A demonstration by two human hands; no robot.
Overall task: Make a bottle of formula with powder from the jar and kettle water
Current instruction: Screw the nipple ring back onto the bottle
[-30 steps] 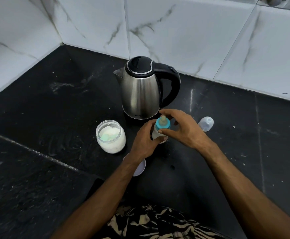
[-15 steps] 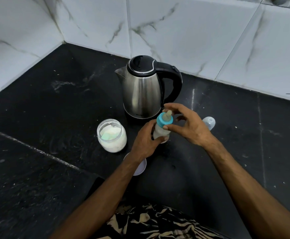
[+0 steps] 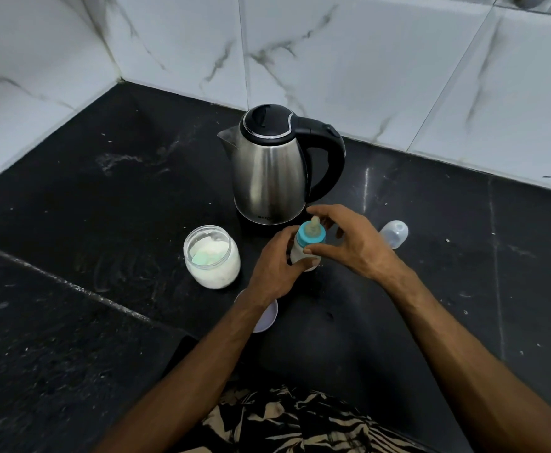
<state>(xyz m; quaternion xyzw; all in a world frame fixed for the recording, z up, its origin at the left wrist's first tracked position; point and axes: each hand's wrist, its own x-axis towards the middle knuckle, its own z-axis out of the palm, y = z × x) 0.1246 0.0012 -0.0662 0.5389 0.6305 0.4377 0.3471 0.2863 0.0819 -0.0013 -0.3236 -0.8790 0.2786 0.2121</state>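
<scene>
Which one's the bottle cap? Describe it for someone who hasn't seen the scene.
Start at the steel kettle by the tiled wall. To the right of its base, past the right hand, a small clear dome, the cap, lies on its side on the black counter. Unlike the jar and bottle, it is see-through and untouched.

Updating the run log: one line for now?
left hand grips bottle | right hand on teat ring | jar open

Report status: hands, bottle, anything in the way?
Left hand grips the bottle body; right hand fingers on its blue collar. Bottle upright on counter, teat on. Kettle close behind, open jar left; neither blocking.
</scene>
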